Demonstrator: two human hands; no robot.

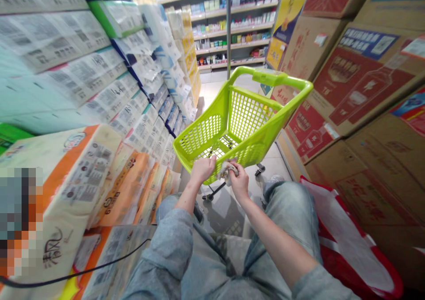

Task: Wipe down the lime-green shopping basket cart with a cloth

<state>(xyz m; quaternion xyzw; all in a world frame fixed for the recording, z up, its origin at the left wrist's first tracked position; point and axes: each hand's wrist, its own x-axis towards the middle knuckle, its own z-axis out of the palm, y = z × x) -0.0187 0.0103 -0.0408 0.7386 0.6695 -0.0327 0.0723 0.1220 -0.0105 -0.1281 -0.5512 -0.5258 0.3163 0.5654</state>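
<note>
A lime-green plastic shopping cart (255, 100) with latticed walls and small black casters stands in front of me, its handle at the far side. My left hand (203, 169) is closed over the near rim of its basket, thumb on top. In my right hand (239, 183) is a crumpled, dirty whitish cloth (227, 169), pinched by the fingers against the outside of the near right wall. The fingertips of both hands are partly hidden. Through the lattice, the inside of the basket shows only its own bars and the floor.
Wrapped tissue packs (119, 182) are stacked high on the left. Cardboard cartons (358, 78) rise on the right, with a red and white bag (352, 238) below them. A grey pole (228, 29) stands behind the cart, before shelves of goods (235, 25). A black cable (109, 258) crosses lower left.
</note>
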